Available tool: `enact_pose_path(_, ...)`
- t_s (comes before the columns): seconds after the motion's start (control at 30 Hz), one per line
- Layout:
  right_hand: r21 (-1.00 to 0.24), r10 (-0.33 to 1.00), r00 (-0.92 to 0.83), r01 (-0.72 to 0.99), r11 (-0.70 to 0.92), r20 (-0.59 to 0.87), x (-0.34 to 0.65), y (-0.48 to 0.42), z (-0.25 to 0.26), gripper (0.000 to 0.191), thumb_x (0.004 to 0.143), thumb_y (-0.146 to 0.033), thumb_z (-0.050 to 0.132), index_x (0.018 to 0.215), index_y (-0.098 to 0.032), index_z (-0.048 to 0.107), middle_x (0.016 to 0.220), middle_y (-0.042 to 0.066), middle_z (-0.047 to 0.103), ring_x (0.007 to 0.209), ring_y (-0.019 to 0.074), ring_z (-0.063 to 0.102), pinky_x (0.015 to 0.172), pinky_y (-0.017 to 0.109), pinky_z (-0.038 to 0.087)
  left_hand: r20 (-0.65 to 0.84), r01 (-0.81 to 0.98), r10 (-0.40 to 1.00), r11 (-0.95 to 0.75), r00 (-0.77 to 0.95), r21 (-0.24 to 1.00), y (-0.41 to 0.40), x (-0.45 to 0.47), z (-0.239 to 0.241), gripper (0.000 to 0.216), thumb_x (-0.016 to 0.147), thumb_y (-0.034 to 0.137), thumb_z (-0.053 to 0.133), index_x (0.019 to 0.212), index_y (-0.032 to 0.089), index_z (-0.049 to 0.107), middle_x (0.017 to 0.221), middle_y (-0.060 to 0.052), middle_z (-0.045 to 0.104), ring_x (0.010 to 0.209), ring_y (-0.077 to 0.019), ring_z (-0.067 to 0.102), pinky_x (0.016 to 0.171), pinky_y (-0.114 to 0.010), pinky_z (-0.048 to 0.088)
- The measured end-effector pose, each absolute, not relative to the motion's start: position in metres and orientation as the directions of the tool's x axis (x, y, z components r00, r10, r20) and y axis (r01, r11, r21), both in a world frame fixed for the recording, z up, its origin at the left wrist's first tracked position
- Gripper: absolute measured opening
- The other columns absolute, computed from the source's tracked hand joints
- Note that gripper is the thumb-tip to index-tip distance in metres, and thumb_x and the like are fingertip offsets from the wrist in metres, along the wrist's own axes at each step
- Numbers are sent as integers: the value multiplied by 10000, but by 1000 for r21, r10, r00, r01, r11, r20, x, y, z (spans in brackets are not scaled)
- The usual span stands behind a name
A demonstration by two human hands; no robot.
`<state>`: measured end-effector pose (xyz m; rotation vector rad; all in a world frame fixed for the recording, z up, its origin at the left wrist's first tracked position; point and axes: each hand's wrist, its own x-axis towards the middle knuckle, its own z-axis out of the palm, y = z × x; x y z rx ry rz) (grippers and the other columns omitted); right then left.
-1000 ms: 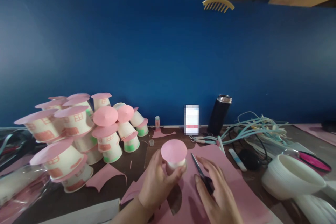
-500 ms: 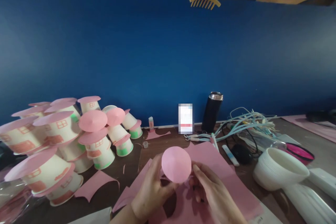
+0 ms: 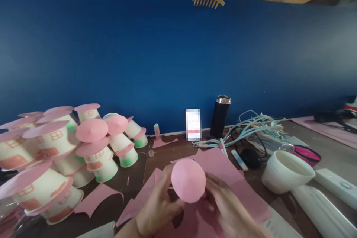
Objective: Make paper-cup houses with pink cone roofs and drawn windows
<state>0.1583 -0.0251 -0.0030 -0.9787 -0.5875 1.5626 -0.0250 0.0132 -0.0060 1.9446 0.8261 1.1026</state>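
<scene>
A round, shallow pink paper cone [image 3: 188, 180] is held up in front of me, its top side facing me. My left hand [image 3: 163, 200] grips its left edge, with the thumb low at the rim. At the right edge my right hand [image 3: 220, 199] holds it too, fingers curled behind and partly hidden by the paper. What lies beneath the cone cannot be seen. Below both hands lie pink paper sheets [image 3: 231, 186] on the dark table. To the left stand several stacked paper cups [image 3: 58, 141] with pink paper roofs and drawn windows.
A black bottle [image 3: 220, 119], a pixelated screen [image 3: 193, 124] and a small glue bottle [image 3: 156, 132] stand by the blue wall. Cables [image 3: 251, 130], a black mouse [image 3: 251, 158] and stacked white cups [image 3: 287, 173] are at right. A pink scrap [image 3: 99, 199] lies left.
My right hand has closed in on the cone's right edge, its fingers now more behind it. The cone has tilted slightly. The whole view has shifted a little to the right.
</scene>
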Motion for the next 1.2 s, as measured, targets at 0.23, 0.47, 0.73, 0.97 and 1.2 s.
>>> enact_pose_path(0.23,-609,932,-109,-729,-311,-346,159,-26,0,208,762,-272,795,817,-117,667,735,-11,574,550,32,493,408,120,299,175,-145,912,-129,371,981,17,-18,7,467,889,443,589,1286,201,552,1179,-105,686,1032,-258,647,870,-363,520)
enact_pose_path(0.47,-527,920,-98,-794,-303,-380,155,-26,-4,220,726,-263,840,793,-122,685,716,-14,595,530,24,509,400,113,360,-116,-338,945,222,307,915,15,-13,8,486,902,549,509,1185,183,657,1093,-125,707,965,-258,667,771,-377,552)
enact_pose_path(0.73,-530,922,-20,-813,-240,-386,155,-23,-6,319,632,-275,906,815,-133,686,756,-12,645,513,15,508,385,109,385,-320,-384,877,451,359,806,6,-4,4,263,766,333,774,936,141,716,960,-70,667,797,-114,588,661,-206,518)
enact_pose_path(0.97,-586,920,-29,-763,-274,-392,150,-23,-7,351,618,-310,911,832,-118,711,769,9,667,526,12,505,400,100,381,-463,-620,829,548,314,561,0,5,8,85,799,126,715,875,92,695,806,-42,661,603,-66,565,542,-173,497)
enact_pose_path(1.2,-770,933,-11,-561,-303,-360,143,-26,-9,422,647,-488,851,785,-111,720,693,12,638,520,33,485,400,115,358,-450,-702,851,494,271,512,4,7,3,67,843,119,659,787,90,636,671,-38,617,577,-88,587,555,-178,520)
